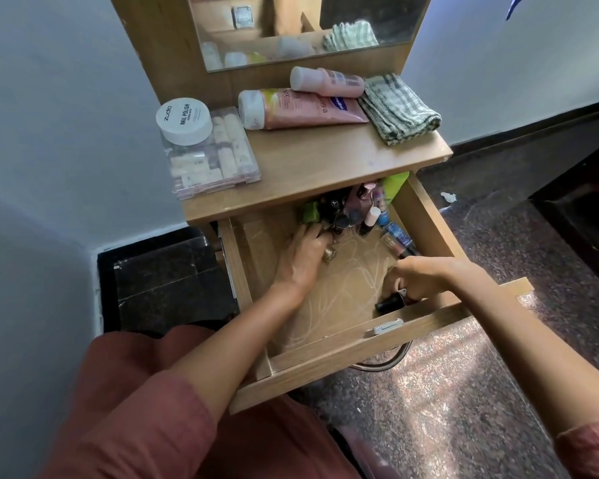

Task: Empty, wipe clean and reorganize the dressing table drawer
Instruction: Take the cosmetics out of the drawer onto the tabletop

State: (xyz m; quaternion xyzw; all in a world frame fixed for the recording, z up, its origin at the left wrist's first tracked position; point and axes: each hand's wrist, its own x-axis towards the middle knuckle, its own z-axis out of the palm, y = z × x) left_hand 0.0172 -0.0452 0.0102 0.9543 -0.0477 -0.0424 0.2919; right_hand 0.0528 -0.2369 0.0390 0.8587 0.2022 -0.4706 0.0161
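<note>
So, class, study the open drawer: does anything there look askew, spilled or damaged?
Yes. The drawer floor bears pale scribbled streaks, like scratches or marks, and the small bottles at its back lie jumbled, several tipped over. Nothing looks spilled.

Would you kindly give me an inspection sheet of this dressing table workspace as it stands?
Surface: drawer open, floor scratched; tabletop partly covered.
Job's things: small bottles bunched at drawer's back; checked cloth folded on tabletop.
Clutter: two pink tubes, white jar on clear box.
Fingers: left hand curls on small bottles; right hand grips dark bottle.
Cables: nothing seen.
Surroundings: mirror, pale walls, paper scrap on speckled floor.
</note>
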